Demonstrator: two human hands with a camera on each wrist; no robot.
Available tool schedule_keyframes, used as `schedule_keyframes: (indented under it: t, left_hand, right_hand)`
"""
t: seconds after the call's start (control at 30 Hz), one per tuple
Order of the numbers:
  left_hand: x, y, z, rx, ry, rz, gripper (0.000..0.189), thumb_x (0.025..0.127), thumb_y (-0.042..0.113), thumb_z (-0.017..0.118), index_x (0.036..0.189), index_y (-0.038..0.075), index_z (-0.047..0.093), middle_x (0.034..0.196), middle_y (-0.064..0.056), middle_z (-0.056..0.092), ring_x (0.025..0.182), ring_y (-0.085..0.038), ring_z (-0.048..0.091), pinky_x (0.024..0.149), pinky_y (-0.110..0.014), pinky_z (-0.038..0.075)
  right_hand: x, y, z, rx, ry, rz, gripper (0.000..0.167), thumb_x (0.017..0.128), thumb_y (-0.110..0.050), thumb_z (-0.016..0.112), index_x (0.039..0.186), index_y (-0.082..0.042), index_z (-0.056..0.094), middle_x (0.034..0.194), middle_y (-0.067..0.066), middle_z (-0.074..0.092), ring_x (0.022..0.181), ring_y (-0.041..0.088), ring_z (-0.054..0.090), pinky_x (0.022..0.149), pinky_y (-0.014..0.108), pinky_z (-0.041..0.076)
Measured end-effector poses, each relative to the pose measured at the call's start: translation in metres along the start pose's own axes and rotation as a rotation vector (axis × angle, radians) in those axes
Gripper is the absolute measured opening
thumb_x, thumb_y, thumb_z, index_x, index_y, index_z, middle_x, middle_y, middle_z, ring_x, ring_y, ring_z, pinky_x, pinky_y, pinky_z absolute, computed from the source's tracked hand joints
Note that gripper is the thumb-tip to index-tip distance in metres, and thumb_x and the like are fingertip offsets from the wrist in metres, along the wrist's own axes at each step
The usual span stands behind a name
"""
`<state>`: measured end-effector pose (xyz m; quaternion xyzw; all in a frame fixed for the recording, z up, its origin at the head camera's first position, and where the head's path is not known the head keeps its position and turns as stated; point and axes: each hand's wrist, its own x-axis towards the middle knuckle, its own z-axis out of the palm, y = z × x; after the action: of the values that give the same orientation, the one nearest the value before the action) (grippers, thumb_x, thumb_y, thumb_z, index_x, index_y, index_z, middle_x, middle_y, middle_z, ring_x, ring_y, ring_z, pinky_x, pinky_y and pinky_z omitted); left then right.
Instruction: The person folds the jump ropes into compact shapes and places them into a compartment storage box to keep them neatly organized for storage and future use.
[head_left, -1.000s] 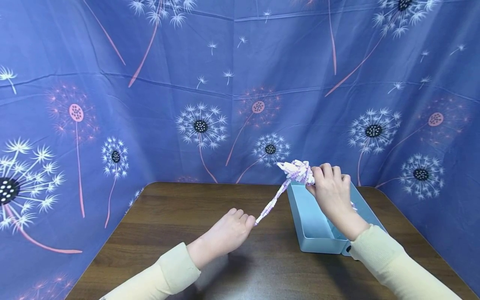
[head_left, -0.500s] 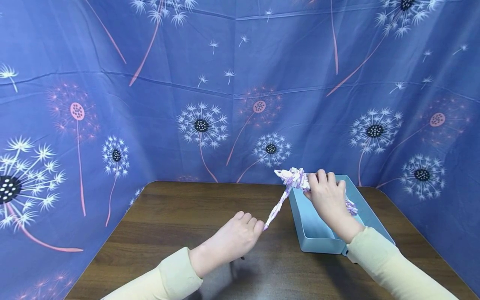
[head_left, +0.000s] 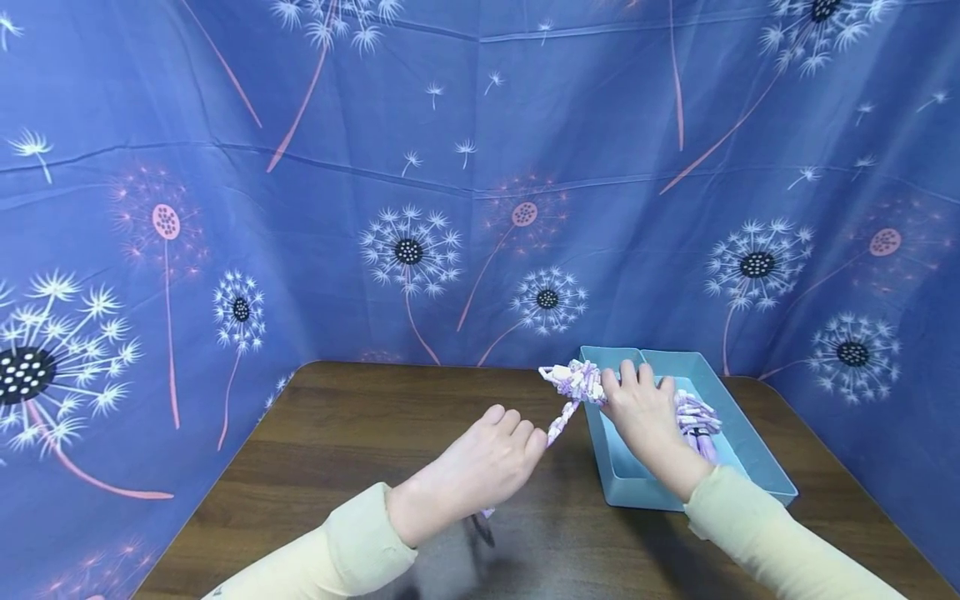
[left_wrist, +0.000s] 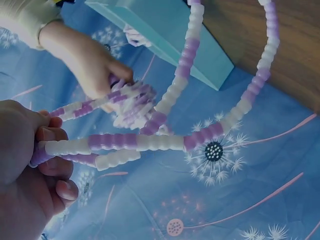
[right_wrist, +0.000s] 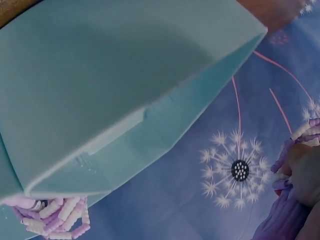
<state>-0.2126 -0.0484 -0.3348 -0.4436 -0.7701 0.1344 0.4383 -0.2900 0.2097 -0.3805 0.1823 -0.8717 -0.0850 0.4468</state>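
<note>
My right hand (head_left: pixel 643 417) grips a bundled jump rope of white and purple beads (head_left: pixel 576 382) above the left part of a light blue box. In the right wrist view a purple handle (right_wrist: pixel 282 217) sticks out below that hand. My left hand (head_left: pixel 480 467), lower and to the left, holds beaded strands (left_wrist: pixel 112 142) between thumb and curled fingers. They run taut and twisted up to the bundle. In the left wrist view a loose loop of the rope (left_wrist: pixel 187 55) hangs from these strands. The left hand's palm side is hidden in the head view.
The light blue box (head_left: pixel 637 493), divided lengthwise, stands on the right of the brown wooden table (head_left: pixel 337 433). Its right compartment holds another beaded rope bundle (head_left: pixel 696 414) with a purple handle and black tie. A blue dandelion-print cloth (head_left: pixel 315 217) surrounds the table.
My left hand has moved right and slightly up, toward the bundle. The right hand has come down and left with the bundle. The strand between them is shorter, and more of the box shows.
</note>
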Motion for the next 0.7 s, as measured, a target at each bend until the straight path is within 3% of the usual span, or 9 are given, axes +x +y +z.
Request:
schedule_keyframes:
  t: [0.27,0.4,0.53,0.63,0.7]
  left_hand:
    - [0.008,-0.006,-0.003,0.022,0.021,0.007,0.027,0.096,0.011,0.03,0.075,0.015,0.047,0.063,0.003,0.045,0.058,-0.015,0.039,0.06,-0.027,0.029]
    - [0.012,-0.011,-0.004,0.027,0.017,0.011,0.025,0.095,0.013,0.033,0.077,0.015,0.049,0.064,0.003,0.048,0.06,-0.015,0.041,0.06,-0.028,0.029]
    - [0.015,-0.016,-0.003,0.027,0.02,0.018,0.023,0.094,0.012,0.035,0.078,0.015,0.051,0.066,0.003,0.05,0.062,-0.016,0.042,0.061,-0.028,0.031]
    - [0.017,-0.021,-0.003,0.027,0.04,0.022,0.022,0.092,0.009,0.036,0.076,0.015,0.05,0.064,0.002,0.048,0.061,-0.017,0.041,0.061,-0.029,0.03]
    - [0.018,-0.023,-0.001,0.028,0.059,0.024,0.023,0.092,0.008,0.036,0.074,0.015,0.05,0.063,0.003,0.046,0.06,-0.017,0.04,0.061,-0.029,0.03]
  right_hand:
    - [-0.01,-0.009,0.004,0.004,-0.006,-0.063,0.055,0.052,-0.024,0.09,0.086,-0.003,0.053,0.077,0.016,0.047,0.067,0.036,0.046,0.046,0.044,0.03]
    - [-0.013,-0.013,0.004,0.009,0.011,-0.101,0.047,0.056,-0.02,0.086,0.084,-0.003,0.053,0.077,0.016,0.048,0.067,0.036,0.047,0.046,0.044,0.031]
    - [-0.015,-0.017,0.003,0.006,0.055,-0.154,0.006,0.077,-0.007,0.055,0.082,-0.003,0.054,0.075,0.015,0.047,0.065,0.035,0.046,0.046,0.043,0.029]
    - [-0.015,-0.02,0.0,-0.01,0.081,-0.199,0.024,0.082,-0.004,0.032,0.084,-0.004,0.056,0.076,0.014,0.047,0.064,0.034,0.045,0.045,0.041,0.029]
    - [-0.016,-0.022,-0.002,-0.022,0.09,-0.22,0.027,0.083,-0.006,0.03,0.086,-0.004,0.057,0.076,0.014,0.048,0.065,0.033,0.045,0.045,0.041,0.029]
